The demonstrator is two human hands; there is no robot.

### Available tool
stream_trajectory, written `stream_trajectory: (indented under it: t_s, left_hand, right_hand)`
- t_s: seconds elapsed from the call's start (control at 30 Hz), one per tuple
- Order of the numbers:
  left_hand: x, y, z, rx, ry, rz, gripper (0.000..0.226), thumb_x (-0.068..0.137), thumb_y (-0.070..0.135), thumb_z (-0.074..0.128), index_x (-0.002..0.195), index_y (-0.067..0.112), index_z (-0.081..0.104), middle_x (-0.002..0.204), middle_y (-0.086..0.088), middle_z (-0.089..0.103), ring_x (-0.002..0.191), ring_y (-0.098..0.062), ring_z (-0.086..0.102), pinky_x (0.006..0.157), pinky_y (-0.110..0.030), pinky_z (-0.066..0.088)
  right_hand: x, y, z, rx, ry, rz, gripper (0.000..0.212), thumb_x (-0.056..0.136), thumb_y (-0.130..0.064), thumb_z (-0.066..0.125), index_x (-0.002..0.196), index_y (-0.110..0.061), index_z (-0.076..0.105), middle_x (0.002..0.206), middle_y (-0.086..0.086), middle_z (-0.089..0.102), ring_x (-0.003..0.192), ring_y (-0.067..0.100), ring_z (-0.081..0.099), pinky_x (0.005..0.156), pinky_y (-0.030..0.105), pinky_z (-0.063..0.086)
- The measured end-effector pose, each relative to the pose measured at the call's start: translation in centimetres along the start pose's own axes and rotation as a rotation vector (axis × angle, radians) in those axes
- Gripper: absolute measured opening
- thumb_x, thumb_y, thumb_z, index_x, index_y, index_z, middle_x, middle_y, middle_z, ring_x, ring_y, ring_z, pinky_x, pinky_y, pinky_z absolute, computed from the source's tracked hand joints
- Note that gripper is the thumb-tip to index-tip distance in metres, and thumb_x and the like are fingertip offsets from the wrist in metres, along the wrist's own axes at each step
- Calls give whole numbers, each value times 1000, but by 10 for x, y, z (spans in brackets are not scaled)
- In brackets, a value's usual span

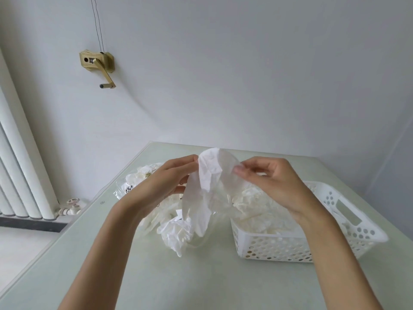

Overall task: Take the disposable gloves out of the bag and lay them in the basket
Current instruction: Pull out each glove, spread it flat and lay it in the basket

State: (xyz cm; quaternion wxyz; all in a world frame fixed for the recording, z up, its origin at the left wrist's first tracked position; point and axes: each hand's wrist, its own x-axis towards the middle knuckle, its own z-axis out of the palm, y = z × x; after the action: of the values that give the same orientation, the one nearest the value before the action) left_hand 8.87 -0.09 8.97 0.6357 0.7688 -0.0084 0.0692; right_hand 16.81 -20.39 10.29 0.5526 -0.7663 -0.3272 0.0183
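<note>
A thin white disposable glove [207,175] hangs in the air above the table, held up between both hands. My left hand [165,182] pinches its left edge near the cuff and my right hand [272,182] pinches the right edge with thumb and fingers. Below and to the left lies the clear plastic bag [134,184] with printed marks, with more crumpled gloves [176,233] spilling from it onto the table. The white perforated basket [279,245] stands at the right and holds several crumpled gloves [252,204].
The pale green table [156,276] has its left edge close to a white radiator [20,175] with a valve [71,206]. A brass crank handle [100,66] is fixed to the wall behind.
</note>
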Motion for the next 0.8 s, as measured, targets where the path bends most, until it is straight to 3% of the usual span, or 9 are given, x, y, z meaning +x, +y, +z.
stream_trajectory:
  t_s: [0.07, 0.17, 0.27, 0.33, 0.4, 0.5, 0.57, 0.63, 0.8]
  left_hand:
    - [0, -1, 0, 18, 6, -10, 33, 100, 22, 42, 85, 24, 70, 83, 5, 66, 75, -11, 60, 70, -22, 47]
    - [0, -4, 2, 119, 28, -20, 31, 101, 31, 42, 102, 17, 69, 93, 9, 70, 83, -7, 65, 76, -19, 51]
    - [1, -1, 7, 219, 125, 53, 47, 88, 61, 41, 121, 32, 58, 119, 24, 60, 110, 6, 57, 85, -17, 49]
    - [-2, 4, 15, 231, 18, 120, 66, 78, 71, 50, 135, 40, 42, 133, 30, 46, 120, 14, 45, 87, -10, 45]
    - [-2, 3, 28, 264, -107, 172, 80, 72, 63, 66, 141, 40, 33, 140, 28, 41, 125, 10, 43, 99, -15, 41]
    - [4, -3, 44, 273, -57, 197, 58, 81, 36, 73, 131, 30, 44, 130, 16, 56, 112, -5, 60, 95, -26, 49]
    - [6, -4, 45, 230, -23, 192, 31, 89, 22, 66, 117, 20, 54, 116, 5, 65, 99, -15, 67, 80, -24, 54]
    - [6, -4, 41, 230, -31, 209, 16, 92, 19, 62, 107, 12, 63, 104, -2, 71, 93, -17, 69, 79, -24, 55]
    - [3, 1, 35, 155, 37, 216, 28, 94, 28, 57, 84, 7, 71, 76, 2, 73, 61, -3, 61, 59, -10, 44]
  right_hand:
    - [2, -3, -2, 145, 126, -1, 6, 82, -30, 70, 80, -24, 72, 80, -15, 70, 82, -1, 62, 77, 7, 43]
    - [0, -8, -7, 275, 187, -3, 9, 83, -32, 71, 80, -24, 69, 80, -3, 62, 82, 11, 57, 79, 26, 41]
    - [-5, -16, -7, 144, 224, -68, 8, 89, -25, 65, 82, -21, 68, 66, -9, 65, 64, 4, 60, 63, 14, 45]
    - [-8, -20, -3, -2, 237, -129, 8, 88, -24, 66, 81, -20, 69, 64, -8, 70, 60, 5, 65, 57, 18, 49]
    - [-10, -23, 2, -92, 225, -162, 10, 86, -25, 68, 79, -18, 71, 68, -3, 72, 64, 13, 68, 58, 28, 53]
    - [-11, -24, 4, -141, 236, -166, 12, 85, -25, 70, 78, -16, 72, 68, -2, 72, 65, 18, 69, 59, 33, 55]
    - [-11, -22, -4, -157, 268, -157, 16, 85, -27, 69, 76, -14, 72, 67, 2, 71, 66, 24, 68, 59, 37, 54]
    - [-10, -17, -17, -131, 279, -126, 19, 85, -27, 69, 73, -13, 71, 67, 4, 70, 62, 26, 65, 59, 37, 51]
    - [-12, -10, -41, 97, 174, 7, 23, 86, -29, 65, 70, -12, 69, 70, 1, 65, 66, 10, 58, 65, 23, 45]
